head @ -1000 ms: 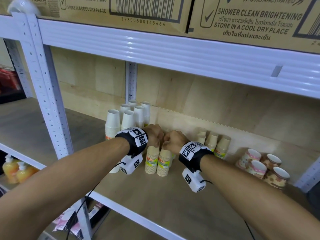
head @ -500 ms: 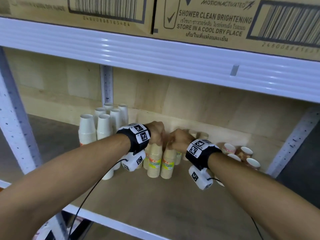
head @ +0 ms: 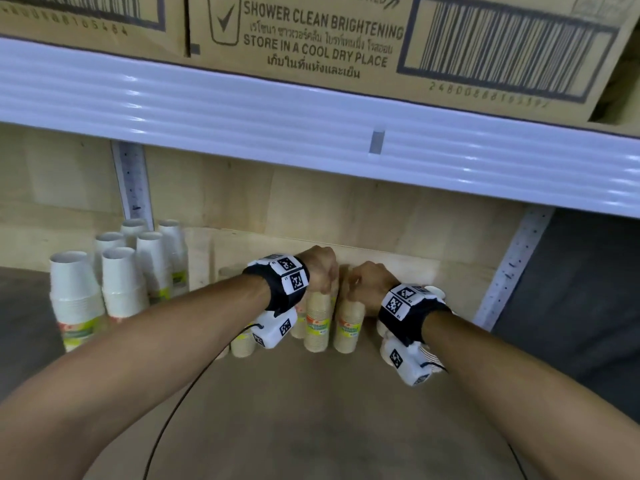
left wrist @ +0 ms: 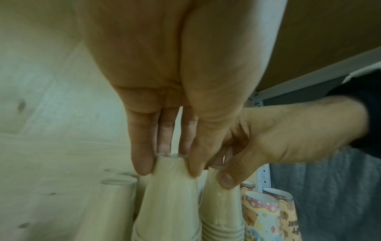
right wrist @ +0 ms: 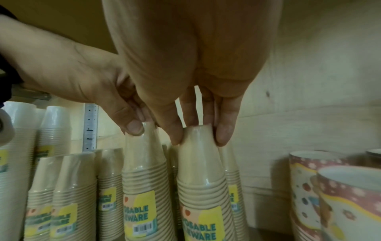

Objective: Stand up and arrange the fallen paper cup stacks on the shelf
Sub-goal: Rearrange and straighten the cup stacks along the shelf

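Observation:
Two wrapped stacks of tan paper cups stand upright side by side on the wooden shelf (head: 311,410). My left hand (head: 322,282) pinches the top of the left stack (head: 317,323) from above; the left wrist view shows the fingertips (left wrist: 142,168) on its top cup (left wrist: 164,203). My right hand (head: 356,289) pinches the top of the right stack (head: 348,327), and in the right wrist view the right hand (right wrist: 199,137) grips the top cup (right wrist: 202,179). More tan stacks (right wrist: 76,187) stand upright just left of them.
Tall white cup stacks (head: 76,299) stand at the left, by a metal upright (head: 133,181). Patterned pink and brown cups (right wrist: 309,187) sit to the right, near the wooden back wall (head: 346,209). Close overhead runs a white shelf beam (head: 311,126) bearing cardboard boxes (head: 311,32).
Both hands keep their pinch on the two stack tops. My head has shifted right and closer, so the patterned cups are now hidden behind my right wrist.

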